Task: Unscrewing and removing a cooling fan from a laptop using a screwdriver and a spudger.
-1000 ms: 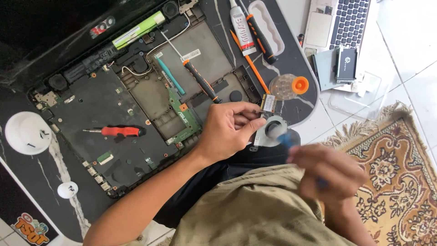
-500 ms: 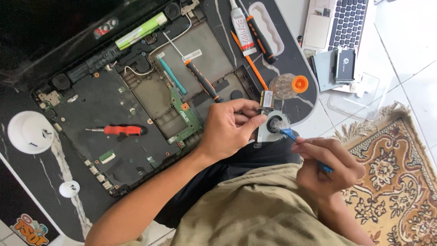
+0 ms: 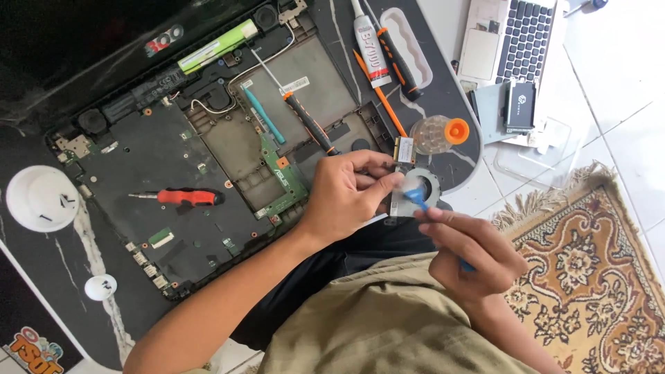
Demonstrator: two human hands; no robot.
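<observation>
- Your left hand (image 3: 346, 197) pinches a small cooling fan (image 3: 415, 190) by its edge, fingers closed on it, above the opened laptop base (image 3: 208, 173).
- Your right hand (image 3: 474, 253) is closed around a blue tool (image 3: 418, 199), whose tip touches the fan.
- On the base lie a red screwdriver (image 3: 181, 197) and a black-and-orange screwdriver (image 3: 308, 123).
- Just beyond the fan sits a clear bottle with an orange cap (image 3: 438, 134).
</observation>
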